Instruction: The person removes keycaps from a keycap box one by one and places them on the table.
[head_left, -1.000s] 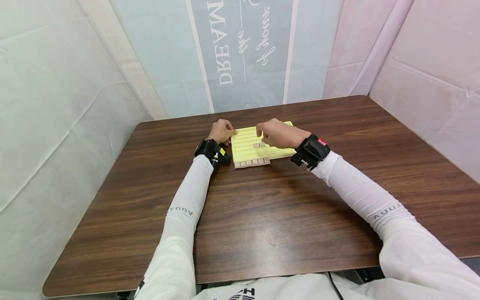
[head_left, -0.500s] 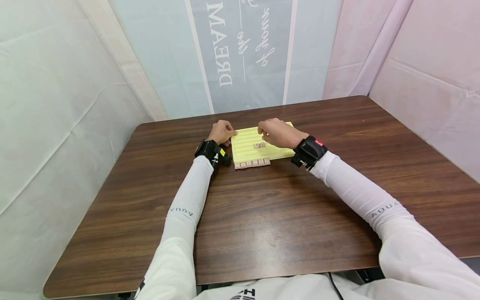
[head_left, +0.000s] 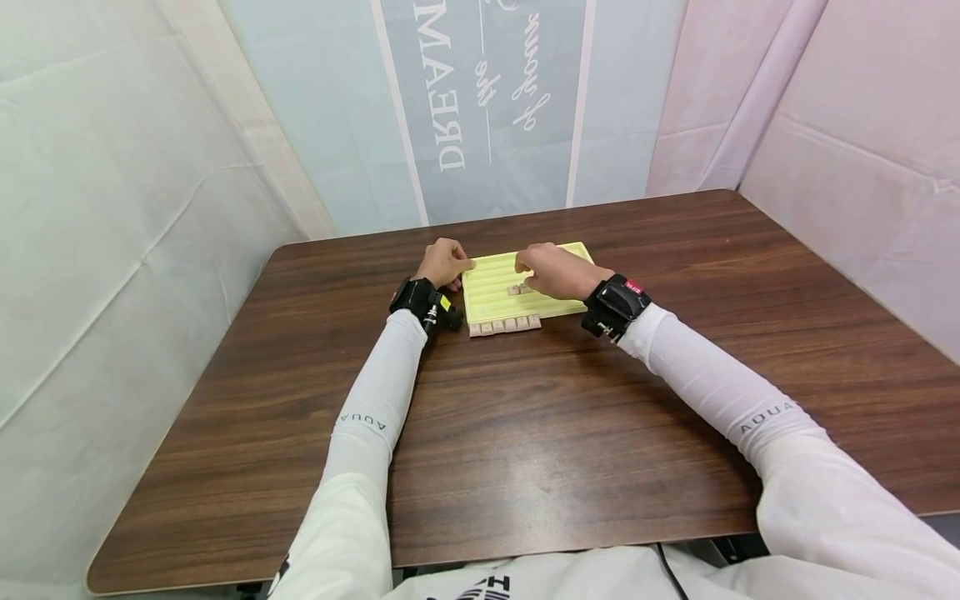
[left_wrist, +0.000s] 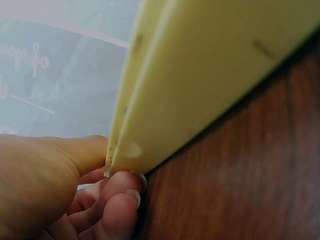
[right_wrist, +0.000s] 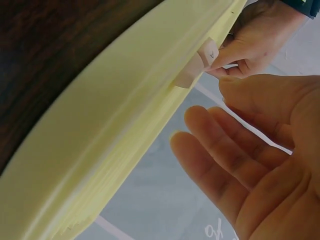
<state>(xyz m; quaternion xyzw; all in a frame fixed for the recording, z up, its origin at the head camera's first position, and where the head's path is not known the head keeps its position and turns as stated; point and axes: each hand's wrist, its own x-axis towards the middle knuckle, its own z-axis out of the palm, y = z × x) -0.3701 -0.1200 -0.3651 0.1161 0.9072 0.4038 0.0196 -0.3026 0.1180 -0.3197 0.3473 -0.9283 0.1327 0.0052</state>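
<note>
A yellow ridged tray (head_left: 487,302) lies on the table, its grooves running left to right. My left hand (head_left: 445,263) pinches the tray's left edge; in the left wrist view the thumb and fingers (left_wrist: 120,192) grip the corner from both sides. Two beige keycaps (head_left: 513,290) stand side by side in a groove. Over the tray, my right hand (head_left: 557,271) hovers with its thumb close to these keycaps (right_wrist: 192,70). Its fingers (right_wrist: 200,160) are loosely bent, with nothing visible between them. Whether the thumb touches a keycap, I cannot tell.
A row of several beige keycaps (head_left: 505,326) sits along the tray's front left edge. The brown wooden table (head_left: 525,433) extends on all sides. Behind it hangs a pale printed curtain (head_left: 495,100). White fabric walls (head_left: 135,250) rise at the sides.
My right hand has shifted slightly down and closer to the two keycaps. The left hand stays on the tray's edge, and the tray has not visibly moved.
</note>
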